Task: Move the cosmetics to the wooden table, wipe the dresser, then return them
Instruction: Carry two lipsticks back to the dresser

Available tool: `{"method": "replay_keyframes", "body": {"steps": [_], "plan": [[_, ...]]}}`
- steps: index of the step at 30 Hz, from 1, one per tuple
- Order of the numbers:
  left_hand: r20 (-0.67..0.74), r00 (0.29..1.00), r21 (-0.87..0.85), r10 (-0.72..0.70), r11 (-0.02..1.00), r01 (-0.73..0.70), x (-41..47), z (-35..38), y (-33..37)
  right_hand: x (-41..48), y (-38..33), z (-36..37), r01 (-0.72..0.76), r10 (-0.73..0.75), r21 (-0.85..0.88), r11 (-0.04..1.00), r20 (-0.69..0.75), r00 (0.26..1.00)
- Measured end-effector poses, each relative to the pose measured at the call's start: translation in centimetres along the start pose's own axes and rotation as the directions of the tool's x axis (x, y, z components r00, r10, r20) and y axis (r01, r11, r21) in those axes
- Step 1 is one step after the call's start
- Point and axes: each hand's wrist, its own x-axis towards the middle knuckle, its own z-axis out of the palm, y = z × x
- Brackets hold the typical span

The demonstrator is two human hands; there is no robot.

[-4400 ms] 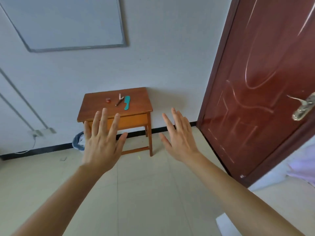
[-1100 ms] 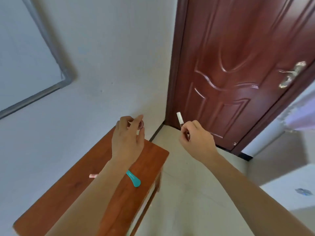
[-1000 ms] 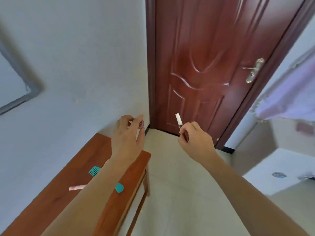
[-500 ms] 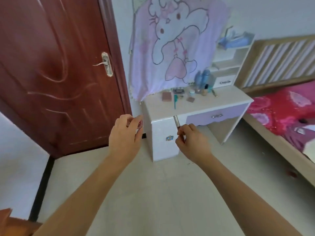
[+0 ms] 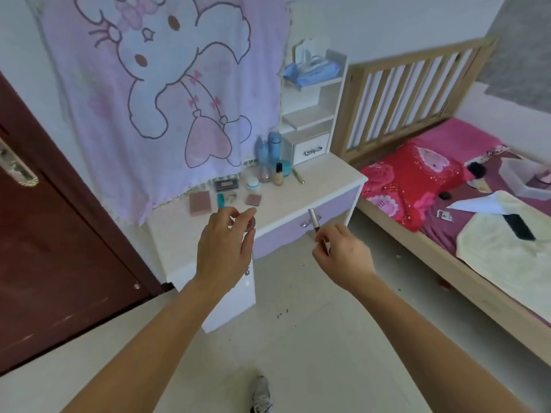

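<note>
My left hand (image 5: pixel 225 248) pinches a small round red compact (image 5: pixel 251 224) between thumb and fingers. In my right hand (image 5: pixel 343 253) I hold a slim silver cosmetic stick (image 5: pixel 314 220) upright. Both hands hover in front of the white dresser (image 5: pixel 322 186) with its purple drawer (image 5: pixel 286 231). On the dresser top lie several cosmetics: a brown palette (image 5: pixel 199 203), a small brown compact (image 5: pixel 253 199), a dark palette (image 5: pixel 227 184), a teal tube (image 5: pixel 220 200), a white jar (image 5: pixel 252 183), a foundation bottle (image 5: pixel 279 174) and blue bottles (image 5: pixel 269 147). The wooden table is out of view.
A pink cartoon cloth (image 5: pixel 161 84) hangs over the dresser's back. A white shelf unit (image 5: pixel 313 114) with a wipes pack (image 5: pixel 313 70) stands at the rear right. A bed (image 5: pixel 447 204) is to the right, a dark red door (image 5: pixel 59 248) to the left. My shoe (image 5: pixel 261 394) shows below.
The view swung from the wooden table past the door to the dresser, which is now nearer. Both hands picked up items from the table and still hold them.
</note>
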Motion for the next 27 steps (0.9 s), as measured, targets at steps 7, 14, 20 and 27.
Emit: {"method": "replay_keyframes", "body": {"steps": [7, 14, 20, 27], "plan": [[0.069, 0.996, -0.033, 0.063, 0.998, -0.061, 15.3, 6.9, -1.7, 14.7, 3.5, -1.3, -0.033, 0.030, -0.038, 0.999, -0.070, 0.997], [0.108, 0.987, -0.035, 0.121, 0.992, -0.118, 24.5, 15.8, -1.5, 23.8, 9.4, 0.4, -0.107, 0.108, 0.022, 0.994, -0.051, 0.993], [0.151, 0.989, 0.059, 0.007, 0.998, -0.016, 28.5, 24.5, -2.8, 33.6, 16.2, 6.0, -0.076, 0.064, 0.083, 0.994, 0.138, 0.988], [0.270, 0.912, 0.227, -0.309, 0.941, 0.252, 30.0, 31.1, -3.6, 43.7, 21.0, 10.9, 0.082, -0.142, 0.157, 0.984, 0.419, 0.897]]}}
